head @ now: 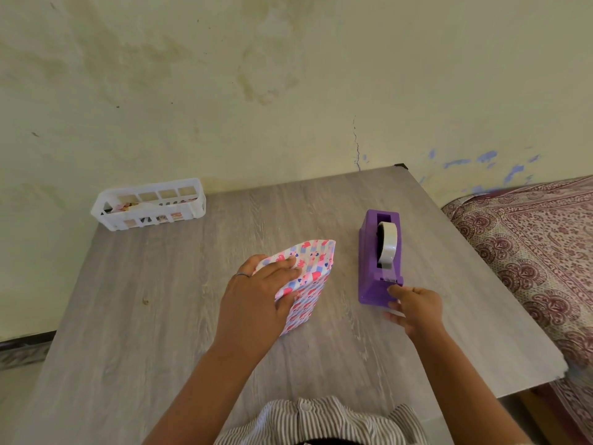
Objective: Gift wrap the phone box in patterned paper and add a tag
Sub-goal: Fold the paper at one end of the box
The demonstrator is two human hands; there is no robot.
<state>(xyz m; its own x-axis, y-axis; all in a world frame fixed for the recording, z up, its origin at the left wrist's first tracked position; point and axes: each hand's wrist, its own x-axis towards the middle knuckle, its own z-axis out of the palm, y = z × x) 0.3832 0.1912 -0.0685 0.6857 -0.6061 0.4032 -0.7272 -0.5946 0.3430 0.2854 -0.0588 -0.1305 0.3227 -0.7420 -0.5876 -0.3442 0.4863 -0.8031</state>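
- The left hand [256, 293] lies on top of the phone box wrapped in white paper patterned with pink, red and blue shapes [305, 284], fingers spread over its upper face and thumb curled round its near edge, gripping it.
- The wrapped box sits near the middle of the grey wood-grain worktop [160, 316], just left of the purple plastic tape dispenser [378, 261]; the paper at its far end stands open and unfolded.
- The right hand [414, 306] is at the near end of the tape dispenser, fingertips touching the front by the cutter; whether it pinches the tape end I cannot tell.
- A roll of clear tape [386, 242] sits in the dispenser, a strip running down to the cutter.
- No brand, label or readable writing shows on the box, paper or dispenser.
- Far left of the dispenser, at the worktop's back edge against the cream stained wall [288, 75], stands a white slotted plastic basket [147, 207] holding small paper pieces.
- Right of the dispenser, beyond the worktop edge, lies a bed with maroon and cream printed cloth [529, 252].
- A grey-and-white striped shirt [321, 422] shows at the bottom edge.
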